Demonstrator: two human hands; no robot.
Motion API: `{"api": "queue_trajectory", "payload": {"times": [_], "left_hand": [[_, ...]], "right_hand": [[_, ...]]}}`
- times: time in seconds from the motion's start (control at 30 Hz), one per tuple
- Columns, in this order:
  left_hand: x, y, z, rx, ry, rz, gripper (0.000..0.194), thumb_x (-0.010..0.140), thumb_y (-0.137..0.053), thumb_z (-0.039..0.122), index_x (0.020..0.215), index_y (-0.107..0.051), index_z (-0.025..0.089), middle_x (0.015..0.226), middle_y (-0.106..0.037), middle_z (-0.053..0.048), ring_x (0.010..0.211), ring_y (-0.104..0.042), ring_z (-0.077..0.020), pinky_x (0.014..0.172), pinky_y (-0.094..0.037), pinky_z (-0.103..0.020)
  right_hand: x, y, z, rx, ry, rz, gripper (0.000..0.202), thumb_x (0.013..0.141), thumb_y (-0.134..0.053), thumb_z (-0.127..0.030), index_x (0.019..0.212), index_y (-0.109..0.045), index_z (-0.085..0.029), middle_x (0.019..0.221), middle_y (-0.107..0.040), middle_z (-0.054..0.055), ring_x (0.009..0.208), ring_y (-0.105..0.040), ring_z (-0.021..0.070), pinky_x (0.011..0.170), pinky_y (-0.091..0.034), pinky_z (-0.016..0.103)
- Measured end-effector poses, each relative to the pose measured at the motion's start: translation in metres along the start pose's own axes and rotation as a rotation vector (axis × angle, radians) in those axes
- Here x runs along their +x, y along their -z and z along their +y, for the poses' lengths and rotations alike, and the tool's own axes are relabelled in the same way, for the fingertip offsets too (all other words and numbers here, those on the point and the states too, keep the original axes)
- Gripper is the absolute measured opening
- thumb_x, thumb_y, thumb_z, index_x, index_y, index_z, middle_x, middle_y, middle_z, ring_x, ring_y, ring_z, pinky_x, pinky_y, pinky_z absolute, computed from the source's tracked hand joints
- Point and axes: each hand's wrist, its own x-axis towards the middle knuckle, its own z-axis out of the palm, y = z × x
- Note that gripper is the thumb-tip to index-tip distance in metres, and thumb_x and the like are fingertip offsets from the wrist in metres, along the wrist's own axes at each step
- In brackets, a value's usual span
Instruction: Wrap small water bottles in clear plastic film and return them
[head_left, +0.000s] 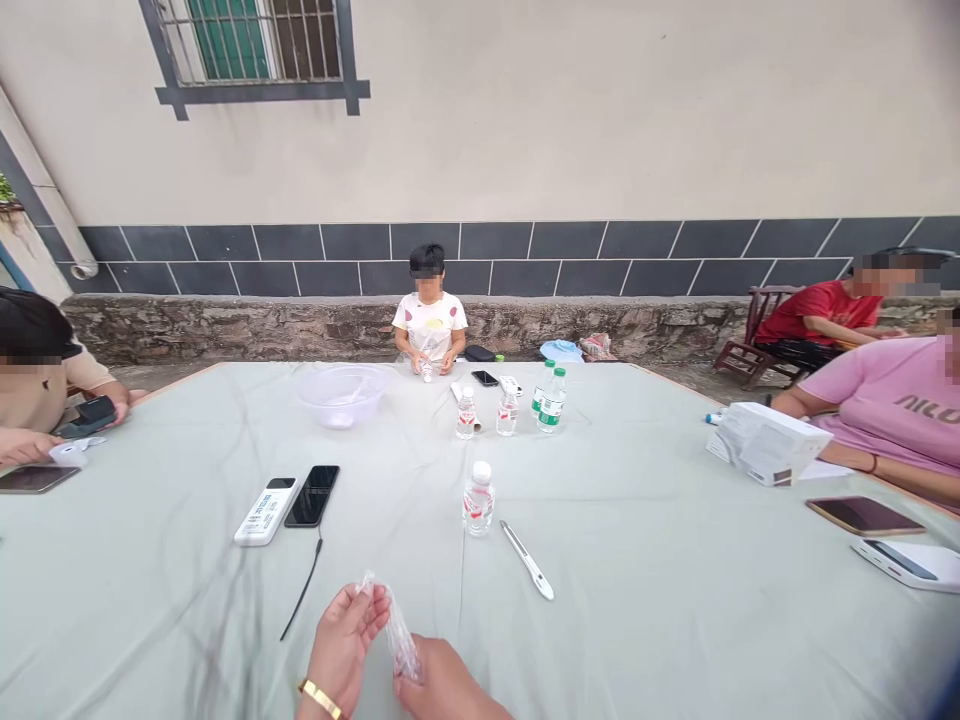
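Observation:
My left hand point(346, 640), with a gold bracelet at the wrist, pinches one end of a crumpled clear plastic bag point(400, 632) near the bottom centre. The bag's other end is gripped in my right hand point(442, 680), just to the right and lower. Beyond my hands stands a small clear bottle point(478, 500) with a white cap. A white utility knife point(528, 562) lies to the right of that bottle. To the left are a black phone point(313, 496), a white power bank point(265, 512) and a short black cable point(302, 588).
On the cloth-covered table point(637, 600) stand a purple basin point(343, 395), small bottles point(507, 410) and green-capped bottles point(551, 400). A white box point(769, 443) and a phone point(866, 515) lie at right. People sit at left, right and across; another sits farther back.

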Motion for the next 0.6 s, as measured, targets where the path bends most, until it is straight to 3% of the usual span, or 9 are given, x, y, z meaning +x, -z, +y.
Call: {"api": "queue_trajectory", "payload": {"times": [0.17,0.3,0.37,0.47,0.6], "left_hand": [[0.002,0.003,-0.018,0.593,-0.336,0.019,0.021,0.064,-0.077,0.033,0.069,-0.062,0.019,0.063,-0.06,0.001,0.063,-0.056,-0.0168,0.062,-0.041,-0.025],[0.007,0.007,-0.026,0.889,-0.422,-0.081,0.018,0.065,-0.071,0.027,0.057,-0.055,0.023,0.054,-0.051,0.003,0.055,-0.044,-0.0148,0.059,-0.032,-0.025],[0.008,0.007,-0.026,0.881,-0.365,-0.145,0.026,0.066,-0.068,0.031,0.052,-0.048,0.023,0.051,-0.044,0.004,0.054,-0.04,-0.0144,0.057,-0.03,-0.025],[0.002,0.003,-0.023,0.714,-0.164,-0.276,0.039,0.068,-0.063,0.046,0.048,-0.039,0.023,0.048,-0.038,0.004,0.051,-0.038,-0.0137,0.054,-0.029,-0.026],[-0.014,-0.006,-0.016,0.358,0.128,-0.381,0.051,0.066,-0.06,0.069,0.055,-0.047,0.02,0.047,-0.042,0.004,0.049,-0.037,-0.0107,0.052,-0.029,-0.025]], "right_hand": [[-0.011,-0.009,0.009,-0.311,0.035,0.076,0.013,0.072,-0.056,-0.029,0.083,-0.063,-0.026,0.077,-0.062,0.002,0.06,-0.051,0.0146,0.054,-0.035,0.025],[-0.012,0.005,-0.011,-0.437,0.116,0.069,0.012,0.072,-0.053,-0.021,0.078,-0.063,-0.024,0.077,-0.063,0.003,0.07,-0.055,0.0179,0.063,-0.039,0.027],[-0.011,0.016,-0.026,-0.39,0.156,0.092,0.016,0.07,-0.054,-0.018,0.081,-0.063,-0.024,0.081,-0.064,0.001,0.075,-0.056,0.0174,0.067,-0.04,0.027],[-0.008,0.029,-0.038,-0.205,0.175,0.131,0.02,0.066,-0.06,-0.018,0.085,-0.063,-0.023,0.087,-0.063,0.0,0.075,-0.055,0.0151,0.067,-0.041,0.024],[0.0,0.031,-0.033,0.091,0.24,0.231,0.021,0.07,-0.068,-0.036,0.083,-0.063,-0.021,0.087,-0.059,0.002,0.074,-0.055,0.0171,0.067,-0.045,0.028]]}}
